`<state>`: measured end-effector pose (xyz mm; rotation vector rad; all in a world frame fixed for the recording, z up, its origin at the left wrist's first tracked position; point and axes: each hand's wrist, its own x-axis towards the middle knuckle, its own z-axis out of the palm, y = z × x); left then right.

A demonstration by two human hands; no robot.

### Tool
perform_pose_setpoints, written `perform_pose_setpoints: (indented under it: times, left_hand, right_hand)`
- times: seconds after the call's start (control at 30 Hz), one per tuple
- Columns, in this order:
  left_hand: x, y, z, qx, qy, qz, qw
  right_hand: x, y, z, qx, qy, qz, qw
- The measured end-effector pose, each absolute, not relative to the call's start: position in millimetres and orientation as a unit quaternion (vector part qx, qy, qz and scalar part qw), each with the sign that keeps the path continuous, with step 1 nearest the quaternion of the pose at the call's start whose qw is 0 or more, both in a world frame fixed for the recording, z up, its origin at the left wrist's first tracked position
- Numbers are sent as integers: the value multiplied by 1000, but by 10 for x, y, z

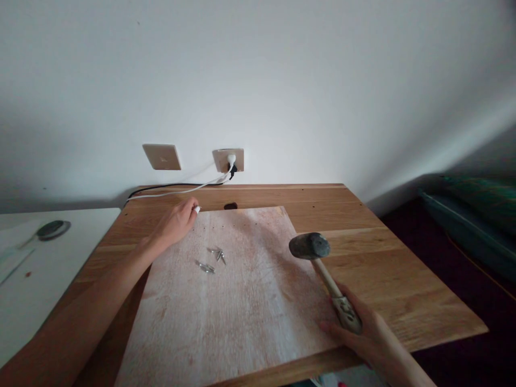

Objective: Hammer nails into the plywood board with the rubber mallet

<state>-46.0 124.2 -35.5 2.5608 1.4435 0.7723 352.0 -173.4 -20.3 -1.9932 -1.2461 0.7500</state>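
My right hand (368, 328) is wrapped round the handle of a rubber mallet (309, 246) with a dark head and a pale shaft. The mallet's head is over the right side of a whitewashed wooden board (242, 312). At the board's far left corner, my left hand (183, 217) is closed in a pinch, with a small white piece (197, 209) showing at the fingertips; its kind is too small to tell. Several silvery metal fasteners (220, 255), like screws or nails, lie loose on the board in two clusters. Small dark dots run along the board's far edge.
The board rests on a wooden tabletop (355, 252) against a white wall. White and black cables (181, 188) run along the back to a wall socket (220, 159). A white surface (88, 226) with a round dark object (50, 230) stands left. Dark fabric (475, 242) lies right.
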Motion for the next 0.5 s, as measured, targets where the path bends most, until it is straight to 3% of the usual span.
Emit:
perform_pose_setpoints:
  times: [0.27, 0.5]
  left_hand:
    - [-318, 1211, -265, 831, 463, 297, 81]
    - [461, 1014, -144, 885, 327, 265, 201]
  right_hand:
    - [3112, -1574, 188, -651, -387, 457, 466]
    - [2986, -1245, 21, -638, -426, 504, 396]
